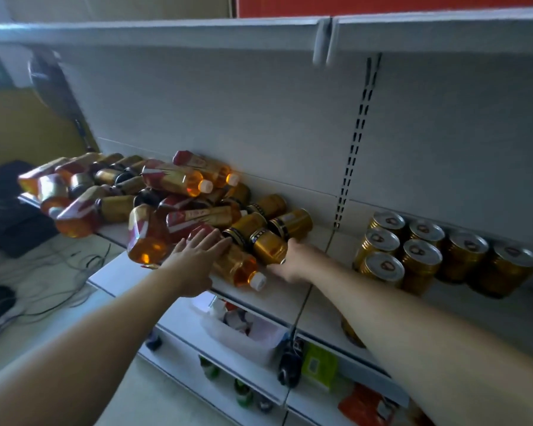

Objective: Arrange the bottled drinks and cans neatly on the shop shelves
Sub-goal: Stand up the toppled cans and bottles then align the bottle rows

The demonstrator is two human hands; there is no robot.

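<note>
Gold can [269,249], lying on its side on the shelf [285,293], sits clamped in the right hand [290,260], best stood beside the upright cans [419,253] while the flat-fingered left hand [194,261] steadies loose bottles [240,267].

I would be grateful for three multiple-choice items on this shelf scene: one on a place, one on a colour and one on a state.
1. The upright cans stand: A) left of the pile; B) right of the pile; C) on the floor.
2. The nearest lying bottle has a cap that is: A) white; B) blue; C) black.
3. The left hand is: A) open; B) gripping a can; C) out of view.
B: they stand on the shelf, right section. A: the cap shows white. A: its fingers are straight.
</note>
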